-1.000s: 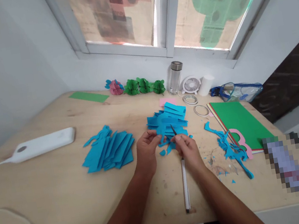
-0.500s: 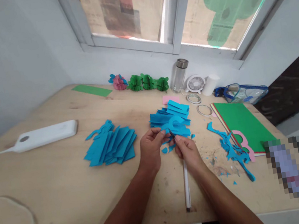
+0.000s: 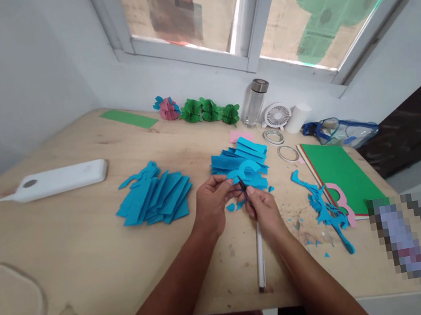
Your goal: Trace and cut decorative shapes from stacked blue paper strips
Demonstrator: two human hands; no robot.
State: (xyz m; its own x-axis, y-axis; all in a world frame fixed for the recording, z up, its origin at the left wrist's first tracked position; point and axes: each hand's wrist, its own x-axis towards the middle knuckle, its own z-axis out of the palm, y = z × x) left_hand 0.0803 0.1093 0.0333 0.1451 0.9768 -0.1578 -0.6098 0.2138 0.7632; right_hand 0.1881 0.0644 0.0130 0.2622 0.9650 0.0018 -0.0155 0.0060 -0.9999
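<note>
One curved blue paper cutout (image 3: 251, 165) is pinched by the left hand (image 3: 214, 200), over a pile of folded blue paper (image 3: 220, 164) mid-desk (image 3: 86, 232). One slim black pointed tool (image 3: 242, 185) is gripped by the right hand (image 3: 262, 205). Nearby are placed one white pen (image 3: 260, 256), a second blue paper stack (image 3: 157, 201), two silver rings (image 3: 275, 144) and three green paper balls (image 3: 209, 110).

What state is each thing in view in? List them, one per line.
Blue cutout, curved, held
Left hand, pinching the cutout
Dark tool, partly hidden
Right hand, gripping that tool
Left blue pile, fanned out
White pen, lying down
Bottle, upright, capped
Fan, upright; running unclear
Sheet stack, green on top
</note>
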